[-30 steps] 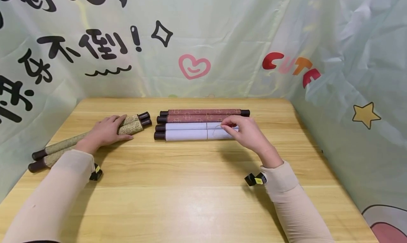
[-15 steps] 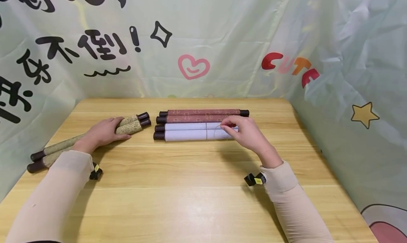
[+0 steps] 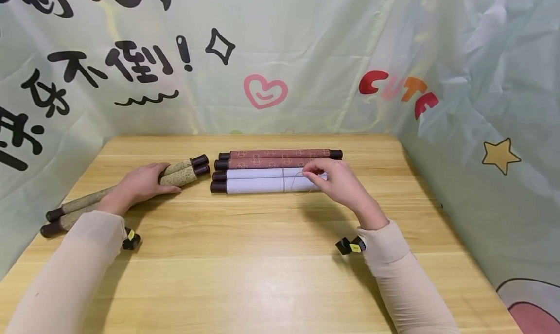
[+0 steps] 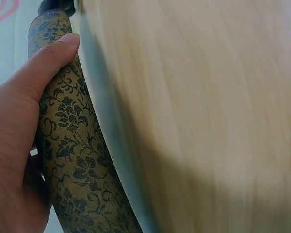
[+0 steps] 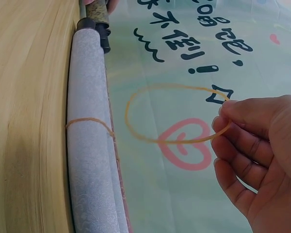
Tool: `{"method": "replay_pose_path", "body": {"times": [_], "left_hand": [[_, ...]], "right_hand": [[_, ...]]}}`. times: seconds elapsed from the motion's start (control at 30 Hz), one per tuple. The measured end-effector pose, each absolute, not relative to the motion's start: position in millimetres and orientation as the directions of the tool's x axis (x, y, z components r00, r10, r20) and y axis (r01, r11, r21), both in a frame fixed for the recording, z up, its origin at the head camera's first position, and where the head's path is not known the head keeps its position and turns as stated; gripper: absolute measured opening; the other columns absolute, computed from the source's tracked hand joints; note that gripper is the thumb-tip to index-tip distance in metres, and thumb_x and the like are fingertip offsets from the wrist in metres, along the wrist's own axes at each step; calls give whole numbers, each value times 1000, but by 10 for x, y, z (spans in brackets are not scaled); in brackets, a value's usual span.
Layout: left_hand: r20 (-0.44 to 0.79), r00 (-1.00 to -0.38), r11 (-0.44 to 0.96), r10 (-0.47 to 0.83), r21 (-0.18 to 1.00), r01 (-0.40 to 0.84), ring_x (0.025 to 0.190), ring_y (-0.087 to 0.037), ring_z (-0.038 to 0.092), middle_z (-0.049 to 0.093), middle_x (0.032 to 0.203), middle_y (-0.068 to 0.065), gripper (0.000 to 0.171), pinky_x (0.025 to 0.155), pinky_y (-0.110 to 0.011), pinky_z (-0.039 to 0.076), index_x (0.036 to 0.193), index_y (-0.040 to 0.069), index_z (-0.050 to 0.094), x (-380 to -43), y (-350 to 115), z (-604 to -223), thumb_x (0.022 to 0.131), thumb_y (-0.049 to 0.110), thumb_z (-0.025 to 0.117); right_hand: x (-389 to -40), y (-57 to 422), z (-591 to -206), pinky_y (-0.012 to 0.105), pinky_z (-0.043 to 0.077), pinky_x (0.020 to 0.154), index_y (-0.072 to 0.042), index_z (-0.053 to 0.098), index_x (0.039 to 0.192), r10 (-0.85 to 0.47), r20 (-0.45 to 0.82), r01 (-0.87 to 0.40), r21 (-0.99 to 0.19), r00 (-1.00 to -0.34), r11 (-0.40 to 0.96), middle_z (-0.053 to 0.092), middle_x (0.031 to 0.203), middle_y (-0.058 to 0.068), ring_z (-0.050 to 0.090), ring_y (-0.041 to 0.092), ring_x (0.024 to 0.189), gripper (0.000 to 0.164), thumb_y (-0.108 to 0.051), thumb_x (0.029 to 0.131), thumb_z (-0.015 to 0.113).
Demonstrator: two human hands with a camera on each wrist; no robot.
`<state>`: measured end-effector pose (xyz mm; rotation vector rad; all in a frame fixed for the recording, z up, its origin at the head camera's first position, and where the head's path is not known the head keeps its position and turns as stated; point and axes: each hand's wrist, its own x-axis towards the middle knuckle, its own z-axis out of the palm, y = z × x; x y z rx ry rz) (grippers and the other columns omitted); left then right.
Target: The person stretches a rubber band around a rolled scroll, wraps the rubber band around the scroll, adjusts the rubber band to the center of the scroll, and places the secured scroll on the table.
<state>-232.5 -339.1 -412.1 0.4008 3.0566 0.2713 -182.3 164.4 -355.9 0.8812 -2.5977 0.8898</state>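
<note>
Yellowish rubber band: pinching w/ R hand, prob. just above white scrolls; gripping olive scrolls w/ L hand, left of white scrolls. Reading "CUTE" on backdrop behind + right of white scrolls.

Head view | centre right: white scrolls, right ends behind right hand | left: olive scrolls partly under left hand | upper left: lettering cropped
</note>
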Motion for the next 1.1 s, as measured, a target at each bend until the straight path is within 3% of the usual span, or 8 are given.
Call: {"method": "replay_pose_path", "body": {"times": [0.2,0.4,0.7,1.1], "left_hand": [[-10,-958,936,286,215,278,123,-52,44,44,139,-32,101,99,-66,35,146,-3,37,-2291,-3327,-4063,80,66,68],[63,-930,908,361,204,367,121,-49,48,49,136,-31,94,99,-62,38,143,-4,42,-2224,-3187,-4007,82,62,69],[167,-889,875,426,175,452,123,-48,47,50,136,-29,91,102,-60,37,145,-3,39,-2111,-3024,-3967,86,60,65],[270,-825,827,496,144,544,116,-45,53,56,128,-26,84,101,-57,40,143,-1,44,-2027,-2746,-3897,81,43,78]], "right_hand": [[-1824,1632,-3552,43,53,74,-13,72,100,-464,417,-623,-470,-781,625,70,97,-2,63,14,87,11,-21,95,67],[-1813,1619,-3548,34,49,70,-14,73,100,-464,420,-624,-458,-780,634,70,97,-3,62,13,83,11,-22,95,67],[-1795,1603,-3568,33,49,69,-13,72,100,-474,420,-632,-463,-774,622,69,95,-4,61,11,83,11,-21,95,67],[-1769,1580,-3546,31,47,65,-14,72,100,-487,426,-646,-460,-763,609,69,94,-6,57,11,76,11,-22,95,66]]}}
